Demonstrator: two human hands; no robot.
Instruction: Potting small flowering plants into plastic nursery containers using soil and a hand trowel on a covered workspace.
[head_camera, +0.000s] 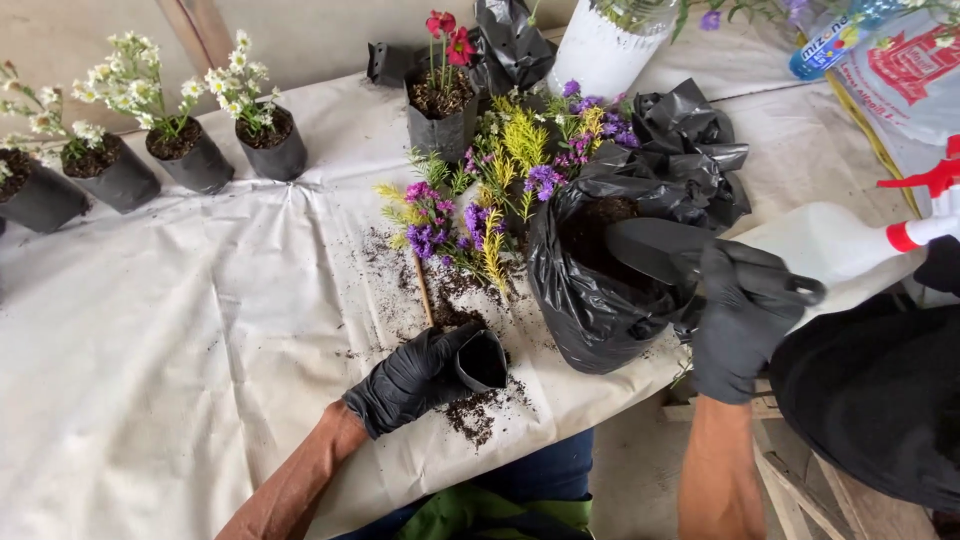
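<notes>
My left hand (408, 378), in a black glove, holds a small empty black grow bag (483, 361) open on the white sheet (180, 330). My right hand (735, 320), also gloved, grips a black trowel (650, 248) whose blade points into a large black plastic bag of soil (590, 290). Loose purple and yellow flower stems (470, 215) lie just beyond the small bag, with spilled soil around them.
Several black grow bags with white flowers (160, 150) line the far left. A bag with red flowers (442, 100) stands at the back, near crumpled black plastic (690, 150). A white spray bottle with a red trigger (900, 235) lies at the right. The table edge is close to me.
</notes>
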